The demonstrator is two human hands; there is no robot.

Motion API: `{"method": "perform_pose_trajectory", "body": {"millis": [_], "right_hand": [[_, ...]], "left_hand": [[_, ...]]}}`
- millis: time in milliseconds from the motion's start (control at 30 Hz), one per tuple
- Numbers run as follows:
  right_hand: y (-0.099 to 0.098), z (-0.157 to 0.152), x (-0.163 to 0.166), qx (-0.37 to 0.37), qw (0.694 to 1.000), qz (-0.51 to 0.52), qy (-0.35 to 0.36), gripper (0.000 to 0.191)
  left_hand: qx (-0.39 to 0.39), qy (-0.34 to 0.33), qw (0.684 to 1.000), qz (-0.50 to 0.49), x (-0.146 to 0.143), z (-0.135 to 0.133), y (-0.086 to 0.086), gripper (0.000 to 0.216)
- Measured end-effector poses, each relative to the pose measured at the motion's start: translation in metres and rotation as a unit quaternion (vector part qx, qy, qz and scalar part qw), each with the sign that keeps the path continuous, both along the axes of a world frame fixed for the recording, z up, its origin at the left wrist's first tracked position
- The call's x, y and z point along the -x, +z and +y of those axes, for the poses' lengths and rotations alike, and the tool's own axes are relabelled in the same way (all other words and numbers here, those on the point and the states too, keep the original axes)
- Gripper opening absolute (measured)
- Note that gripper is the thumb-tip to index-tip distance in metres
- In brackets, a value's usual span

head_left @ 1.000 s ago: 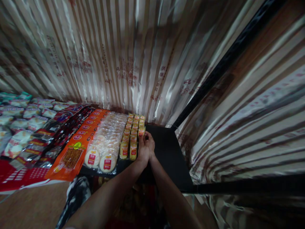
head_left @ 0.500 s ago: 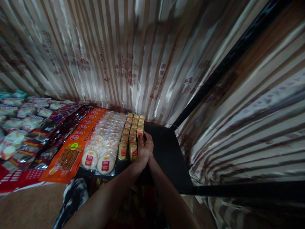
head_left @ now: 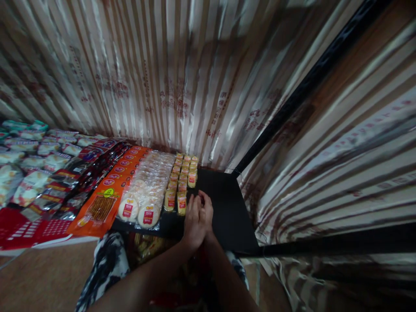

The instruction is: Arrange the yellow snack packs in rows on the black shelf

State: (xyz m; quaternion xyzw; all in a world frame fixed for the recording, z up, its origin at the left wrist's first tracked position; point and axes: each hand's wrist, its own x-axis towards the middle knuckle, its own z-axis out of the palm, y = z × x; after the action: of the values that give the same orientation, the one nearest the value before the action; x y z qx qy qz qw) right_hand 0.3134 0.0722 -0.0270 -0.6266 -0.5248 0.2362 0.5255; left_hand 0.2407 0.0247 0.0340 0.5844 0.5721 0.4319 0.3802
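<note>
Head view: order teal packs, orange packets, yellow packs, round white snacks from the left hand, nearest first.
1. Yellow packs, just beyond the left hand
2. Round white snacks, left
3. Orange packets, farther left
4. Teal packs, far left

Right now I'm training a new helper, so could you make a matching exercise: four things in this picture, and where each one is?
1. orange packets
2. white rounds in clear wrap
3. yellow packets
4. hands

A. between the orange and yellow packets
B. close together, near the black surface's front edge
C. directly left of the white rounds
D. in columns, directly right of the white rounds

Pairs: 1-C, 2-A, 3-D, 4-B
</note>
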Motion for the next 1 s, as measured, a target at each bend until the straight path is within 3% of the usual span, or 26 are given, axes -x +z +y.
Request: {"method": "perform_pose_trajectory", "body": {"millis": [133,233,333,533,667,833,1000], "right_hand": [[0.012,-0.032,0.013,0.036,0.999,0.007,0.012,0.038],[0.015,-0.040,0.021,0.046,0.998,-0.001,0.030,0.038],[0.011,-0.037,0.027,0.061,0.996,0.021,0.058,0.036],[0.004,-0.029,0.040,0.045,0.990,0.066,0.113,0.032],[0.008,-0.028,0.043,0.031,0.996,0.033,0.082,0.030],[0.016,-0.020,0.044,0.027,0.997,-0.064,0.015,0.041],[0.017,-0.011,0.045,0.026,0.993,-0.097,0.067,0.039]], "left_hand": [[0.007,0.047,0.998,0.045,0.020,-0.045,-0.016,0.045],[0.041,0.077,0.994,0.063,0.028,-0.057,-0.027,0.046],[0.033,0.071,0.993,0.083,0.032,-0.051,-0.038,0.047],[-0.057,0.079,0.990,0.107,0.046,-0.025,-0.055,0.047],[-0.100,0.068,0.985,0.122,0.053,-0.021,-0.055,0.046],[-0.067,0.035,0.991,0.113,0.053,-0.027,-0.044,0.047],[-0.025,0.033,0.996,0.084,0.052,-0.027,-0.043,0.049]]}}
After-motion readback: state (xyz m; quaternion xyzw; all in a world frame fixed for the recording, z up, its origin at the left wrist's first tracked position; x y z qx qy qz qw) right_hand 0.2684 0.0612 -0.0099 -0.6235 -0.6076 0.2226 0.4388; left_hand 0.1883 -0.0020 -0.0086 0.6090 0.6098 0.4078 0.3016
